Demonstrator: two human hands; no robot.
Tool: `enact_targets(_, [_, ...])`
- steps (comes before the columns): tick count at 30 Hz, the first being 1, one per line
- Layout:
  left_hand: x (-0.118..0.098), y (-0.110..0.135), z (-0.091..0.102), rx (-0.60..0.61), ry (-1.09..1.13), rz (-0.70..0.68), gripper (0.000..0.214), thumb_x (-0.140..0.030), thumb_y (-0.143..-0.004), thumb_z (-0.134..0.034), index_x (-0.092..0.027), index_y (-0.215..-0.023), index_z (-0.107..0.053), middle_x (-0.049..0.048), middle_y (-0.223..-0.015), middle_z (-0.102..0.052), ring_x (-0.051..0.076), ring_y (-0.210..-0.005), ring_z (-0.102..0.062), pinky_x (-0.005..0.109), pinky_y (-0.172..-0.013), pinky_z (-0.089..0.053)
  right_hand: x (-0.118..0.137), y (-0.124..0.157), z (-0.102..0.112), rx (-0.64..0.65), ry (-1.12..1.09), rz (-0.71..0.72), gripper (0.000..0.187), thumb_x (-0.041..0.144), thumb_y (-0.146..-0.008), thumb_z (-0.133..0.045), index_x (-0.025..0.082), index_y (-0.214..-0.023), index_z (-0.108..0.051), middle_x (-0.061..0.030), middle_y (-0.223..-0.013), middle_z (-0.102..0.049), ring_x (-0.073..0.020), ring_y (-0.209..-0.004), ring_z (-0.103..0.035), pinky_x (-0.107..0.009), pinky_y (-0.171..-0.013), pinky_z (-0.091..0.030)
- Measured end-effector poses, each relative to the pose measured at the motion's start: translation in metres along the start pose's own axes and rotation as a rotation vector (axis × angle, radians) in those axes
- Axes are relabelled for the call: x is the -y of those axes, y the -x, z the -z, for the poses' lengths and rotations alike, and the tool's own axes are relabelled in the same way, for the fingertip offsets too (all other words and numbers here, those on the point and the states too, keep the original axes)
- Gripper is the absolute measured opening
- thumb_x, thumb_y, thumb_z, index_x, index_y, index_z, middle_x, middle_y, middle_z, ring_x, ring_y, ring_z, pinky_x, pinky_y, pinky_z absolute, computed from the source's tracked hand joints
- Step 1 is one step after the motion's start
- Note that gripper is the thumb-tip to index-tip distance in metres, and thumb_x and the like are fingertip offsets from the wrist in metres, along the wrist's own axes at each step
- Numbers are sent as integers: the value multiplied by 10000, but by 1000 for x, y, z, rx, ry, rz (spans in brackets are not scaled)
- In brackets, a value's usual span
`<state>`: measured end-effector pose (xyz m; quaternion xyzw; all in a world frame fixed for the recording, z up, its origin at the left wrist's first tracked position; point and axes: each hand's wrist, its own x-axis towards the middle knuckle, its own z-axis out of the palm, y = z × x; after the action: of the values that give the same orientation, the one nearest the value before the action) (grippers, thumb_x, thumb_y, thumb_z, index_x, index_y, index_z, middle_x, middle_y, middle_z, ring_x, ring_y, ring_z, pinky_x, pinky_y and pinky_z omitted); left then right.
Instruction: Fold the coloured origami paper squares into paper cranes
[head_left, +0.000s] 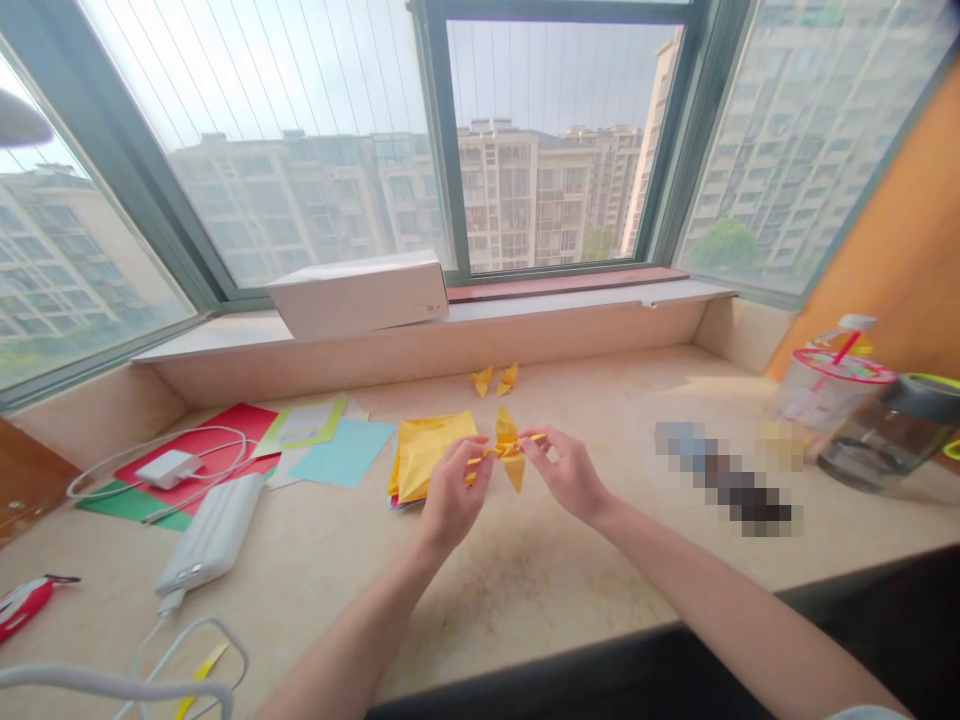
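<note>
Between my two hands is a yellow folded paper crane (510,450), held just above the counter. My left hand (456,490) pinches its left end, and my right hand (564,470) pinches its right end. One pointed flap stands up in the middle and another points down toward me. Just left of the crane, partly behind my left hand, lies a stack of creased yellow paper (431,450) with other colours showing at its lower edge. Two small yellow folded paper pieces (495,379) stand farther back near the sill wall.
Coloured sheets (345,452), a white charger (169,468) with its cable and a white power bank (211,535) lie left. A red-handled tool (28,605) is at far left. A straw cup (832,385) and dark-lidded bottle (885,440) stand right. A white box (360,295) rests on the sill.
</note>
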<state>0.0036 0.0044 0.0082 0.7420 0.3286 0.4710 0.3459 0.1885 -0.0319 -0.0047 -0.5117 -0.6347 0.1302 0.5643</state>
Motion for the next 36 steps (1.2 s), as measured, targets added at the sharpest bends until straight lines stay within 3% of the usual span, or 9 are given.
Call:
enact_targets(4, [-4, 1, -1, 48, 32, 69, 218, -383, -859, -624, -170, -811, -617, 35, -817, -642, 171, -777, -649, 301, -701, -587, 1, 3, 1, 65, 38, 172, 220, 335, -955, -543, 205, -1040, -698, -66, -946, -730, -189, -840, -667, -322, -781, -522])
enact_targets(9, [-12, 2, -2, 39, 62, 98, 278, -404, -807, -679, -166, -729, -559, -4, -721, -569, 137, -680, -601, 261, -638, -558, 2, 6, 2, 116, 24, 279, 244, 310, -962, -548, 244, -1143, -697, -69, -977, -691, -193, -914, -647, -337, -809, -534])
enact_targets(14, [-16, 3, -2, 20, 76, 97, 225, -367, -845, -612, -174, -754, -544, 1, -733, -571, 140, -701, -591, 253, -657, -537, 1, 6, 1, 99, 23, 308, 273, 289, -949, -569, 283, -1198, -681, -64, -1023, -637, -183, -936, -631, -328, -807, -542])
enact_targets(19, [-9, 3, -3, 46, 224, 138, 100, -261, -845, -578, -179, -841, -520, 13, -818, -597, 152, -786, -623, 262, -704, -514, 3, 7, 3, 54, 11, 284, 285, 271, -955, -557, 272, -1216, -670, -68, -1023, -653, -190, -952, -637, -330, -828, -541])
enact_targets(24, [-6, 1, -5, 18, 365, 167, 166, -196, -787, -624, -187, -898, -501, 11, -885, -594, 158, -870, -628, 258, -747, -495, 5, 7, 5, 23, 18, 275, 260, 293, -942, -574, 262, -1173, -689, -62, -969, -662, -191, -899, -646, -321, -789, -549])
enact_targets(27, [-9, 1, -5, 36, 420, 206, 203, -254, -795, -661, -184, -906, -507, 10, -908, -601, 151, -883, -625, 263, -778, -491, 4, 7, 4, 36, 19, 287, 253, 268, -934, -586, 261, -1165, -689, -56, -951, -658, -181, -878, -645, -309, -775, -548])
enact_targets(30, [-11, 2, -6, 133, 445, 285, 252, -367, -833, -659, -180, -876, -497, 0, -849, -608, 142, -836, -627, 274, -774, -499, 1, 8, 4, 56, 13, 320, 240, 245, -925, -600, 267, -1141, -702, -54, -956, -660, -176, -879, -648, -305, -782, -552])
enact_targets(36, [-8, 5, -11, 230, 515, 372, 368, -446, -794, -712, -170, -930, -509, 34, -882, -648, 160, -772, -664, 331, -750, -537, -3, 9, 4, 109, -30, 372, 290, 194, -941, -552, 284, -1186, -679, -71, -1106, -661, -185, -1009, -655, -326, -852, -563])
